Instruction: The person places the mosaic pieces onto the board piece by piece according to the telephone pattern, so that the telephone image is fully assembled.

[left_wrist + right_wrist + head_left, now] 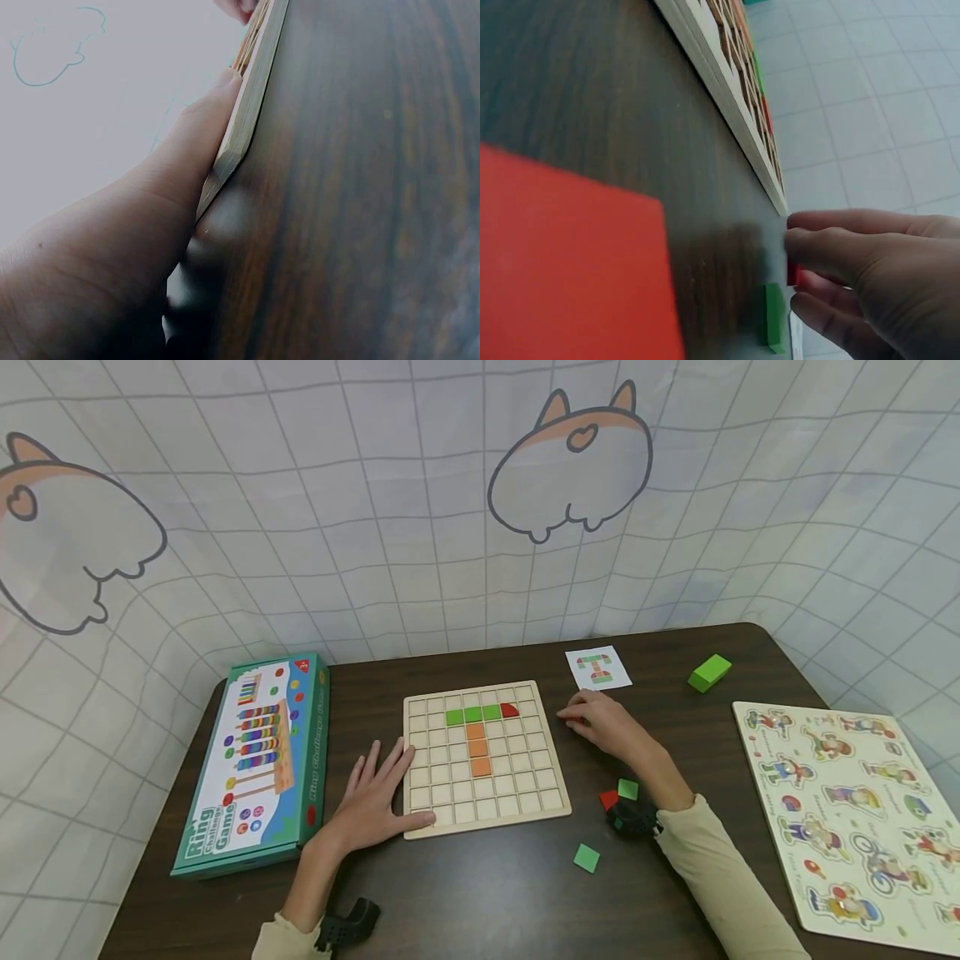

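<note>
A square wooden grid board (pixel 517 783) lies on the table, with a row of green tiles (pixel 472 714), a red rounded tile (pixel 510 710) at its right end, and a column of orange tiles (pixel 478 749) below. My left hand (pixel 371 806) rests spread along the board's left side, its thumb over the front-left corner. Right of the board, my right hand (pixel 606 723) pinches a small red piece (pixel 792 271) between thumb and fingers, just above the table. A pattern card (pixel 598 668) with a green, orange and red figure lies behind that hand.
Near the right wrist lie a red tile (pixel 608 799) and a green tile (pixel 627 789); another green tile (pixel 587 858) lies closer to the front. A green block (pixel 709 672) stands at the back right. A picture puzzle board (pixel 847 810) fills the right side, a game box (pixel 255 764) the left.
</note>
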Tool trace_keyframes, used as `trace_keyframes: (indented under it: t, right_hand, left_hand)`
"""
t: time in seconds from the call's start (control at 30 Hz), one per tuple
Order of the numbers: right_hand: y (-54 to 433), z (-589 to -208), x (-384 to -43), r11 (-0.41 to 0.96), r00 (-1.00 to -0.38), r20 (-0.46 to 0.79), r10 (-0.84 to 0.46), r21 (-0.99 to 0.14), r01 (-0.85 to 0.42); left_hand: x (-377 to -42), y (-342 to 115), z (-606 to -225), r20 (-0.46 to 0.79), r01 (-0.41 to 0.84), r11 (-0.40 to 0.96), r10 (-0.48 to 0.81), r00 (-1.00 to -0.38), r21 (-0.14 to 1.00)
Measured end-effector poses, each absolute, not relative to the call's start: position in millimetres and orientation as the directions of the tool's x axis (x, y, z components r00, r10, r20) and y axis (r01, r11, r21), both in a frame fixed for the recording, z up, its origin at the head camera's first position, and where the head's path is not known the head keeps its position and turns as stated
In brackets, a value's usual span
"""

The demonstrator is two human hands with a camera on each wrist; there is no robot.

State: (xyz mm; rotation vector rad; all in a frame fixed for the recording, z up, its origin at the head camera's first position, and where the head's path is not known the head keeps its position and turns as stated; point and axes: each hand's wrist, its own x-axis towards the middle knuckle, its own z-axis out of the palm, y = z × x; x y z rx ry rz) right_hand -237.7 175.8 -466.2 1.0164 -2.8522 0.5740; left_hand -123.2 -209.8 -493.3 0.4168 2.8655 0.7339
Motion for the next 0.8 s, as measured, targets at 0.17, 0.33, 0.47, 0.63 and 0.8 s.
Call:
trace_keyframes:
  t: [0.17, 0.33, 0.47, 0.63, 0.8]
  right_hand:
    - [172.0, -463.7, -238.2, 0.655, -0.739, 0.274, -0.615, -0.346, -0.672]
    - [163.3, -459.7, -236.9, 0.623, -0.731, 0.322, -0.602, -0.384, -0.682]
    - [160.2, -459.3, -235.5, 0.641, -0.753, 0.312, -0.579, -0.396, -0.657]
    - [160.5, -459.5, -235.2, 0.671, -0.793, 0.281, -0.541, -0.423, -0.608]
    - [162.0, -459.5, -237.2, 0.763, -0.857, 0.196, -0.476, -0.391, -0.514]
  left_hand:
    - [-123.0, -209.9, -493.4, -0.074, 0.234, 0.836, 0.309, -0.948, 0.496]
    - [-123.2, -209.8, -493.3, -0.076, 0.231, 0.837, 0.308, -0.948, 0.496]
    - [-123.8, -209.7, -493.0, -0.078, 0.231, 0.839, 0.307, -0.949, 0.493]
    - [-123.3, -209.9, -491.6, -0.082, 0.230, 0.840, 0.308, -0.948, 0.491]
    - [-122.9, -209.5, -490.9, -0.084, 0.227, 0.839, 0.306, -0.948, 0.495]
